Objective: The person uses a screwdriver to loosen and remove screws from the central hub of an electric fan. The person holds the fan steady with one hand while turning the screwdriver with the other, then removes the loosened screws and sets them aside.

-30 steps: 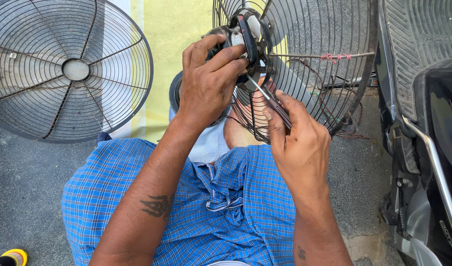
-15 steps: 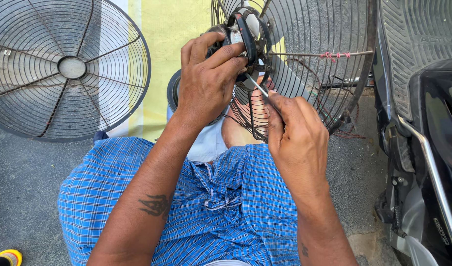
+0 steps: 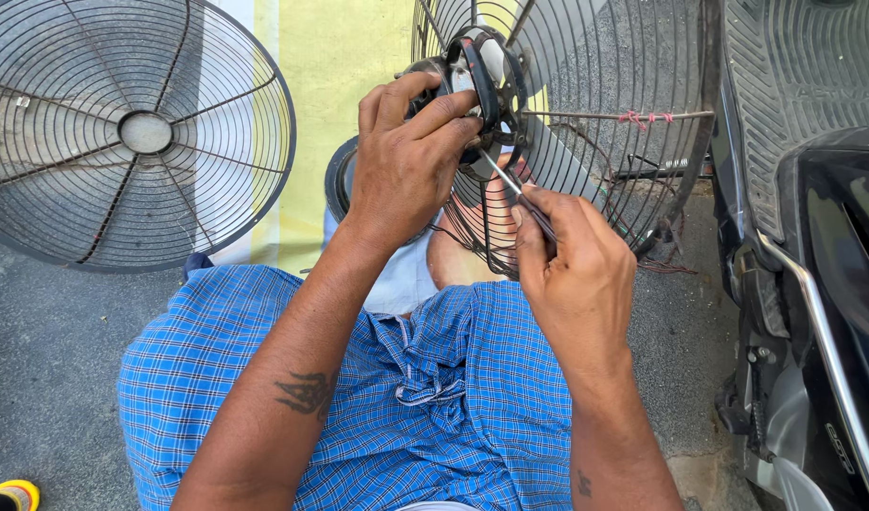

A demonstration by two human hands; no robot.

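Nearest, blue checked cloth across the lap, both forearms reaching forward over it. Beyond that, right hand closed around a thin metal screwdriver, shaft angled up-left with its tip at the black fan motor hub, and left hand clamped over that hub from the left side, fingers wrapped on its rim, hub sitting at the centre of the wire fan guard held upright above the knees. Farther off, second fan grille flat on the grey pavement at left, yellow painted stripe between the two, dark scooter along the right edge.
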